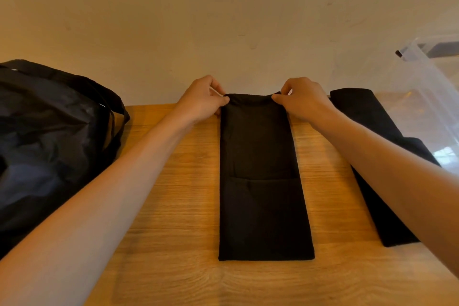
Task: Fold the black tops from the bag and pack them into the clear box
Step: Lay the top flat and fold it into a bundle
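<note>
Mid-fold at a wooden table [173, 206], tops not yet packed. Judged step: halving the centre strip, far end onto near end. To do it well: raise both far corners level, keep the hem taut, draw straight back toward the near edge, and land corner on corner. Then press the crease flat. Beware an uneven pull, likely to skew the strip or slide its layers apart.

Far left, a black bag [49, 136], crumpled and slumped at the table's end. Next, the left hand [201, 99], thumb and curled fingers pinching the top's far left corner. At centre, the top [260, 194]: black, folded to a long narrow strip, flat on the wood, with a crosswise edge about halfway along. Then the right hand [303, 100], pinching the far right corner the same way. Both grips closed on cloth, the far hem slightly lifted and bunched between them.

Further right, a second top [377, 156], also a folded strip, partly hidden under the right forearm. Far right, the clear box [427, 97], just beside or touching that strip, impossible to tell which; contents hard to make out.

Only the far corners between thumbs and fingers. Everything else of the top stretching away from the fingertips toward the near edge, between the forearms, apart from both.
</note>
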A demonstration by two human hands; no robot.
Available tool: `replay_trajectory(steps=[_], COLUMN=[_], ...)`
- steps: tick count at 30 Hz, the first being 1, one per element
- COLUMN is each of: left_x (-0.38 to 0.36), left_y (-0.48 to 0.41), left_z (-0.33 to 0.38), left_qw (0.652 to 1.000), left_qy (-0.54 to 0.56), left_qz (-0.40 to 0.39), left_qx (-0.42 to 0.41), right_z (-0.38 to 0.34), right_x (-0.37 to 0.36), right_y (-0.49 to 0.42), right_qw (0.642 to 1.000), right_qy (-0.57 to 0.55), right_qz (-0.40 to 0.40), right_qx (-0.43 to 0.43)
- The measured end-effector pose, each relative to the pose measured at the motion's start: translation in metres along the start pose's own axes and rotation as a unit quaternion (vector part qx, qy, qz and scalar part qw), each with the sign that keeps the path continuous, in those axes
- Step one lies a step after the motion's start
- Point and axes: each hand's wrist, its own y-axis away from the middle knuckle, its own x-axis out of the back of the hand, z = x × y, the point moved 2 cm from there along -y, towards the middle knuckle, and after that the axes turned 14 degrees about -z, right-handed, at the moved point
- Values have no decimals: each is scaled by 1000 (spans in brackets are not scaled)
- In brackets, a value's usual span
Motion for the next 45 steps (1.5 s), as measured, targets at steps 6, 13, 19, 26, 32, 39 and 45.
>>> replay_trajectory(steps=[6,13,19,26,32,39,45], left_x=[3,-2,-5,8,15,15,15], left_y=[6,7,5,-2,-12,-24,-27], left_z=[-6,-15,-15,-8,-2,-1,1], left_qw=[999,998,998,995,987,976,967], left_qy=[30,39,9,28,80,111,92], left_qz=[-28,12,8,-44,-121,-178,-223], left_qx=[1,-39,-63,-83,-64,-65,-82], right_z=[-39,-72,-75,-70,-71,-70,-61], right_x=[-4,-15,-13,-4,0,7,11], right_y=[-6,-24,-25,-24,-24,-19,-20], right_qw=[972,968,966,960,956,951,956], right_qy=[47,41,-38,-90,-95,-98,-103], right_qz=[-17,-132,-194,-158,-151,-175,-164], right_qx=[230,211,169,213,232,237,219])
